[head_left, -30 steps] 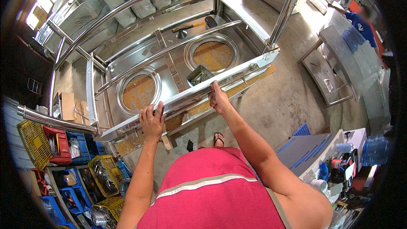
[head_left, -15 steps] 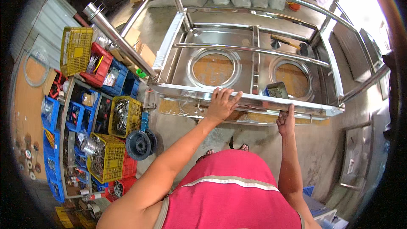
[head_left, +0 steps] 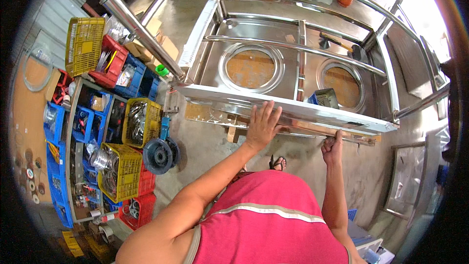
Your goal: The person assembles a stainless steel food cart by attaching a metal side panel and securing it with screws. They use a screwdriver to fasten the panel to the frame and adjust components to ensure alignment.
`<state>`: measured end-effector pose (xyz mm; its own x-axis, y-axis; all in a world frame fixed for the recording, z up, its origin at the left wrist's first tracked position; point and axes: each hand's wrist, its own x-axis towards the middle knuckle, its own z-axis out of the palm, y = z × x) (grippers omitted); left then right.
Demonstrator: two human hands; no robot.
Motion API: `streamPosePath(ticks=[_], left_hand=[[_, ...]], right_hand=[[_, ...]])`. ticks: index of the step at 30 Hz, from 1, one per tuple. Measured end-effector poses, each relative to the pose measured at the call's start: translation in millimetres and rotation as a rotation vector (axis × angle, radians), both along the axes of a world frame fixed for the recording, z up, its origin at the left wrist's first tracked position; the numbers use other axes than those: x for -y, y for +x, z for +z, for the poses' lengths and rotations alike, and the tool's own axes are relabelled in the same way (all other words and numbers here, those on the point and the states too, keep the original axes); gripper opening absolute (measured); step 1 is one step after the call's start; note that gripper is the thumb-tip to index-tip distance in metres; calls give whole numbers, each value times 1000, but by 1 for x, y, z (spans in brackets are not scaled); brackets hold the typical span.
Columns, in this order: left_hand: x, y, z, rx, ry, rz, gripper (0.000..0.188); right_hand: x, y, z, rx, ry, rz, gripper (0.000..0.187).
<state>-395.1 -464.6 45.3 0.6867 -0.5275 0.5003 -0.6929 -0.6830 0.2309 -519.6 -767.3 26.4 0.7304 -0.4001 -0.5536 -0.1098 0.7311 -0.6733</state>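
A large stainless-steel frame [head_left: 298,61] with two round openings stands in front of me. My left hand [head_left: 264,126] lies with spread fingers against its long front panel [head_left: 220,99], holding nothing. Farther right, my right hand [head_left: 332,147] is closed at the panel's lower edge, one finger pointing up against it and the others curled. What lies inside the curled fingers is hidden. Inside the frame, a small blue-and-grey container [head_left: 325,99] rests near the right opening. A hammer [head_left: 337,42] with a dark head lies behind that opening.
To my left are a shelf with blue bins [head_left: 58,122], yellow crates [head_left: 117,171], red crates and a dark spool [head_left: 158,155]. A thick steel tube [head_left: 139,32] slants at the frame's left corner. A metal-framed panel [head_left: 408,178] leans at the right.
The front panel now shows more of its face, as if the frame has tipped or my view has shifted. Both hands stay against it. One sandalled foot is more visible below.
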Motion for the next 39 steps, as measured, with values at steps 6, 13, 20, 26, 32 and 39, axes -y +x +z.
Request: streamPosePath(ticks=[6, 13, 20, 26, 32, 39], left_hand=[[4, 39, 0, -24, 110, 47, 80], [0, 43, 18, 88, 255, 44, 67], [-2, 46, 23, 128, 346, 38, 64], [10, 41, 50, 87, 366, 1, 68], [43, 20, 130, -312, 586, -191, 67], [69, 94, 182, -256, 391, -236, 50]], right_hand=[[4, 41, -1, -57, -119, -23, 46], [0, 56, -6, -2, -47, -16, 58], [0, 56, -3, -49, -29, 1, 57], [-4, 46, 15, -50, 41, 48, 57], [0, -1, 85, -186, 138, -1, 61], [40, 23, 140, 168, -351, 240, 33]])
